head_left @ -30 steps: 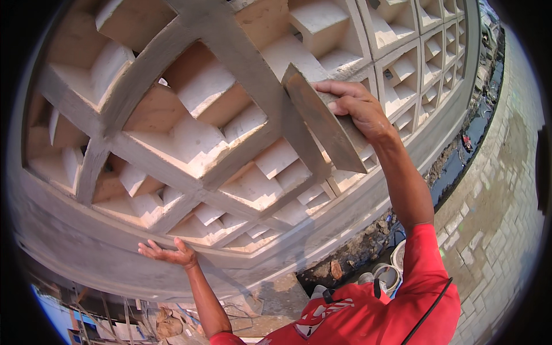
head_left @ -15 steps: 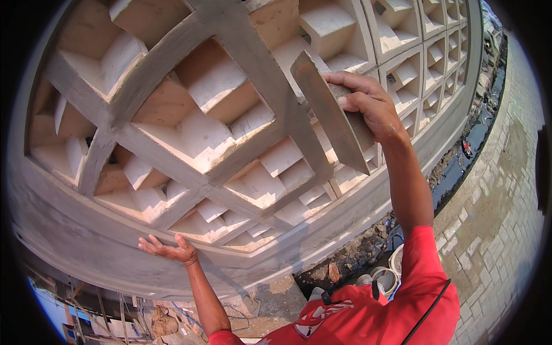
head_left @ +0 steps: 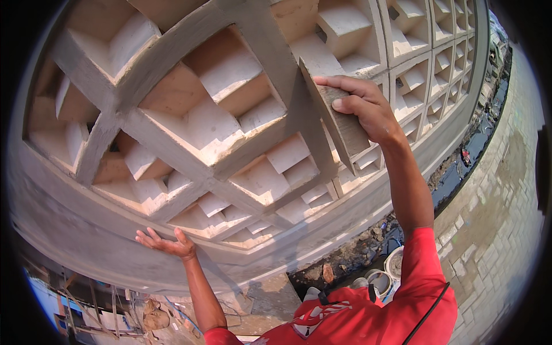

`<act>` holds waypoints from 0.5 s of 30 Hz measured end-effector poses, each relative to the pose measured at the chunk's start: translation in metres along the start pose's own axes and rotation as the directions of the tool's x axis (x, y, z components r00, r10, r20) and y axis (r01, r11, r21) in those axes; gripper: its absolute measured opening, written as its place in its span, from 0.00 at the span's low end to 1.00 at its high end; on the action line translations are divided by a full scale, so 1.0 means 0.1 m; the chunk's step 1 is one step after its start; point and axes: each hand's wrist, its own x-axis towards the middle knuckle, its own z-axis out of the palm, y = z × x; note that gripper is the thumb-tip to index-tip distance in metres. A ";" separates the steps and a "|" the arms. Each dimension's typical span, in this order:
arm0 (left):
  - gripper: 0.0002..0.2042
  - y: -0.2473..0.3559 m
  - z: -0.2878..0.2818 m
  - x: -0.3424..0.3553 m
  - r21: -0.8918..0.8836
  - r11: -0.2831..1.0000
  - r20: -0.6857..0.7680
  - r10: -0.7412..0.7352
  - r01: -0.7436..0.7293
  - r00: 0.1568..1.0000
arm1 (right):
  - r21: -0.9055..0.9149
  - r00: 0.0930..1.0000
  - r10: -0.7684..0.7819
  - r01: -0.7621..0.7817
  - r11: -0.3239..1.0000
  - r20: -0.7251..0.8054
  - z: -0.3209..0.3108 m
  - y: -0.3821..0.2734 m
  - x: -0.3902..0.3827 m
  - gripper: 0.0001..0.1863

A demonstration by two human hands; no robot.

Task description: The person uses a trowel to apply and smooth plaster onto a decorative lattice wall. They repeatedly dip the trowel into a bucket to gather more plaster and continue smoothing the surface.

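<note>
My right hand point(head_left: 368, 109) grips a long, flat plastering float point(head_left: 346, 129), its thumb on the greyish, grainy back and its fingers over the upper edge. Tilted edge-on, the float stands close to a grey plastered rib point(head_left: 305, 115) of the openwork block wall; whether it touches cannot be made out. Any handle on it is hidden by my hand. Lower left, my left hand point(head_left: 167, 242) is open, palm up and fingers spread, holding nothing. It hovers by the smooth grey band point(head_left: 115, 227) under the wall's openings.
Pale stepped blocks point(head_left: 230, 75) fill the recesses between the ribs. Along the wall's foot runs a ditch point(head_left: 454, 167) with dark water and rubble. White buckets point(head_left: 380, 282) stand beside my body. Paving point(head_left: 494, 230) lies to the right; sticks and debris point(head_left: 155, 316) lie lower left.
My right hand has turned the float more edge-on, bringing it nearer the rib. The wall has shifted slightly to the right in view. My left hand stays open in nearly the same place.
</note>
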 end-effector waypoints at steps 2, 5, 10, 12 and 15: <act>0.35 0.01 -0.02 0.00 0.010 1.000 0.004 -0.004 0.004 1.000 | -0.013 1.000 -0.004 0.004 1.000 -0.010 0.04 0.00 0.05 0.24; 0.34 0.01 0.00 0.00 0.006 1.000 0.007 -0.017 0.017 1.000 | 0.025 0.999 -0.013 0.015 1.000 -0.051 0.00 -0.03 0.15 0.24; 0.34 -0.01 0.01 -0.01 -0.007 1.000 0.003 0.000 0.000 1.000 | 0.034 0.940 -0.086 0.103 0.994 -0.331 0.05 -0.15 -0.05 0.26; 0.34 0.00 0.02 0.00 -0.014 1.000 0.001 0.003 -0.003 1.000 | -0.321 0.892 -0.226 0.098 0.942 -0.391 0.23 -0.01 -0.31 0.27; 0.34 -0.02 0.00 -0.02 -0.008 1.000 0.012 0.004 -0.004 1.000 | -0.610 0.872 -0.275 -0.032 0.792 -0.404 0.61 0.22 -0.62 0.29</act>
